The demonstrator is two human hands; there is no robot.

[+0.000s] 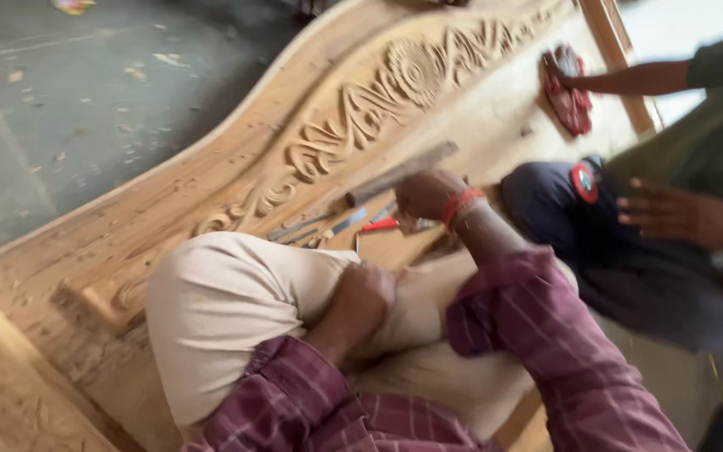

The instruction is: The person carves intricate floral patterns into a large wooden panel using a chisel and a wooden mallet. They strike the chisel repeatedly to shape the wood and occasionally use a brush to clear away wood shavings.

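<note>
My right hand (428, 194), a red thread around its wrist, is closed around a long grey-brown wooden stick (403, 172) that lies slanted over the carved wooden panel (353, 117). My left hand (366, 295) is curled into a fist and tucked against my bent leg in beige trousers (219, 310). Several chisels (320, 226) and a red-handled tool (378, 224) lie on the panel just left of my right hand. The frame is blurred by motion.
A co-worker sits at the right, one hand pressing a red pad (569, 90) on the panel's far end, the other hand (671, 213) over a dark-trousered knee. Grey floor (69, 109) with wood chips lies to the left. More carved wood (2, 393) is at bottom left.
</note>
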